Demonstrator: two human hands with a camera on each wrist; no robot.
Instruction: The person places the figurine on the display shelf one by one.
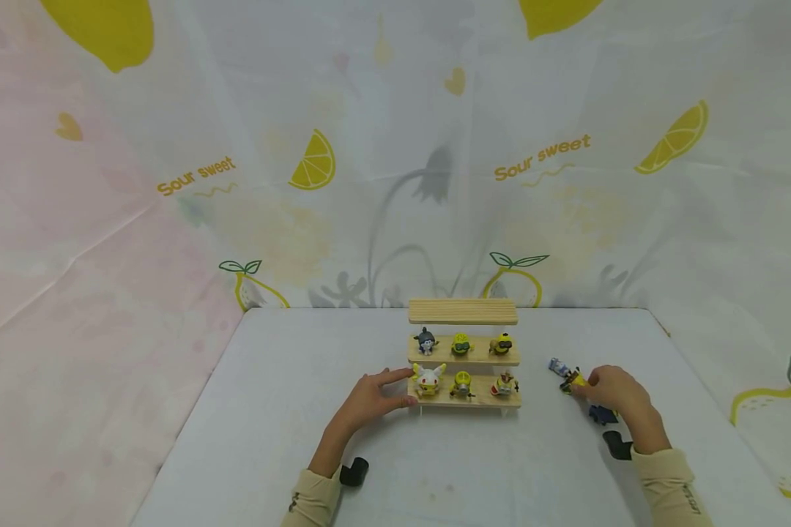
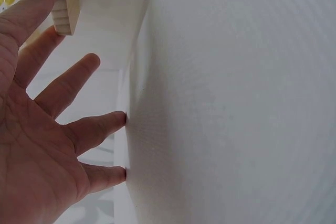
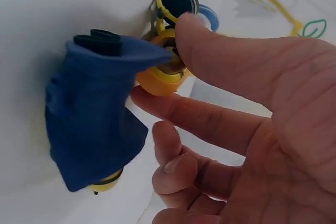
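Note:
A small tiered wooden display shelf (image 1: pixel 463 311) stands near the middle of the table's far half. My left hand (image 1: pixel 369 401) holds the left end of its lowest board between thumb and index finger; the other fingers are spread, as the left wrist view shows. Right of the shelf, my right hand (image 1: pixel 618 388) pinches a yellow toy figurine (image 3: pixel 164 72) between thumb and index finger, low over the table. Close by lie a blue-and-white figurine (image 1: pixel 557 367) and a figurine in dark blue cloth-like clothing (image 3: pixel 94 114), partly covered by the hand in the head view.
The middle board carries a grey-haired figurine (image 1: pixel 425 341) and two yellow ones. On the lowest board stand a white long-eared figurine (image 1: pixel 428 379), a yellow figurine (image 1: pixel 461 383) and a red-and-white one (image 1: pixel 503 384). A lemon-print cloth (image 1: pixel 409 146) hangs behind the white table (image 1: pixel 290 366).

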